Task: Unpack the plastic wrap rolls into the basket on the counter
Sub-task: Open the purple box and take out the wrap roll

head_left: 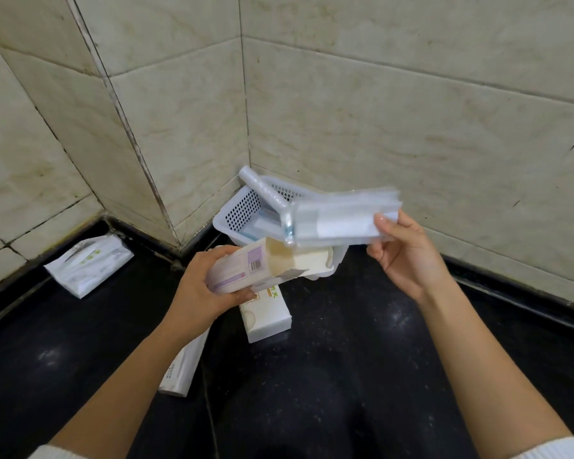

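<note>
Black counter (328, 376), tiled wall corner behind. White perforated basket (242, 213) sits in that corner, tilted or propped slightly; can't tell which.

Basket contents: one plastic wrap roll (262, 190) leaning across it, upper end sticking out over the back rim. At least one more flat item lies on the basket floor below it; identity unclear.

Right hand (408, 256): clenched on the near end of a clear-wrapped roll (338, 220), held in the air just in front of and above the basket, long axis roughly level. The roll is out of its carton, not yet in the basket.

Left hand (203, 286): grasping an opened cardboard carton (246, 270), open end facing the basket, flap (299, 260) hanging loose. Interior looks empty from here; not certain.

On the counter: white soft pack (90, 266) far left against the wall; white box (265, 313) below the left hand; another pack (183, 369) partly hidden under the left forearm. Can't read whether these hold more wrap.

Progress estimate: mid-task. At least one roll placed, one in hand awaiting placement. Remaining: set this roll in, put the carton aside, check the other packages.
</note>
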